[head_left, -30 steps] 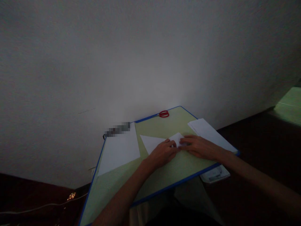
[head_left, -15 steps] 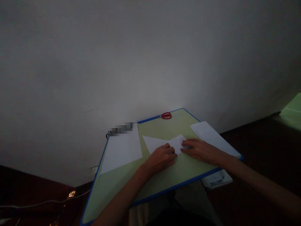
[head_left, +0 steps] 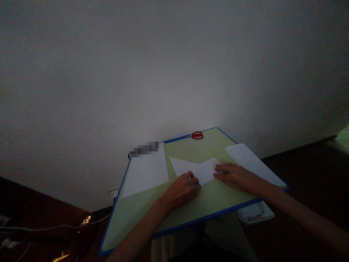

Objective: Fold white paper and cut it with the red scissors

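A folded sheet of white paper (head_left: pixel 203 171), pointed at both ends of its far side with a notch between, lies on the light green tabletop (head_left: pixel 195 151). My left hand (head_left: pixel 184 188) rests at its near edge, fingers curled and pressed onto the paper. Across the paper's right end lies my right hand (head_left: pixel 234 176), its fingers stretched out and slightly apart. Part of the paper is hidden under both hands.
Red-handled scissors (head_left: pixel 196 135) lie at the table's far edge. White sheets (head_left: pixel 145 173) are on the left, with a blurred-out patch above them. More white paper (head_left: pixel 255 163) lies along the right edge. A wall stands behind. A white cable (head_left: pixel 54 228) runs at lower left.
My left hand has slid left and nearer along the paper, so more of the sheet shows between my hands. My right hand stays at the right end. The view has shifted slightly.
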Available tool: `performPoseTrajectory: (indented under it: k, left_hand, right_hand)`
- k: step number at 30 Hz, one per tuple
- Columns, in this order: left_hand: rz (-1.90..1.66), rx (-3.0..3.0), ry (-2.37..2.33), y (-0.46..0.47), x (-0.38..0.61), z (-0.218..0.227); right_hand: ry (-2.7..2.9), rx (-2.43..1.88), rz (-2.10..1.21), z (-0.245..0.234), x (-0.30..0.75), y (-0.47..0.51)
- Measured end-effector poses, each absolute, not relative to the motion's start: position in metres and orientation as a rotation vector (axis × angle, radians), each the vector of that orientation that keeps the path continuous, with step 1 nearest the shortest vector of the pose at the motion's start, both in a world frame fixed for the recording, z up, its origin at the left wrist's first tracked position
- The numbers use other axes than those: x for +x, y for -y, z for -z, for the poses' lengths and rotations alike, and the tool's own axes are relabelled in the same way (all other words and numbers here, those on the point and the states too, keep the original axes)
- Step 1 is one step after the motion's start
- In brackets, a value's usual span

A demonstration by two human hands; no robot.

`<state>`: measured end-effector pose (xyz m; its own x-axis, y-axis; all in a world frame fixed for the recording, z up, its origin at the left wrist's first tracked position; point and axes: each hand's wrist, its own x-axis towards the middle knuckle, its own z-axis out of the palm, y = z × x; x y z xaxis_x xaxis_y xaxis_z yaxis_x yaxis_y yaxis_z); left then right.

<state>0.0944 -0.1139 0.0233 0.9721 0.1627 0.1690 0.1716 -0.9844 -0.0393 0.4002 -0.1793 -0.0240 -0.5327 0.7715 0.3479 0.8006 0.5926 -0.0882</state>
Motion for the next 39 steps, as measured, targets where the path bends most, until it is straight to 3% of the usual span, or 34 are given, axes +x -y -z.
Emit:
performPoseTrajectory:
  k: [21, 32, 39]
  left_hand:
    - [0.197, -2.906, 0.331, 0.137, 0.033, -0.028]
    - [0.225, -2.923, 0.482, 0.147, 0.018, -0.026]
    - [0.468, -3.015, 0.798, 0.151, 0.016, -0.013]
  right_hand:
    - [2.487, -1.280, 0.082, 0.027, 0.399, 0.182]
    - [2.557, -1.215, 0.288, 0.010, 0.392, 0.190]
    - [2.605, -1.213, 0.356, 0.004, 0.388, 0.204]
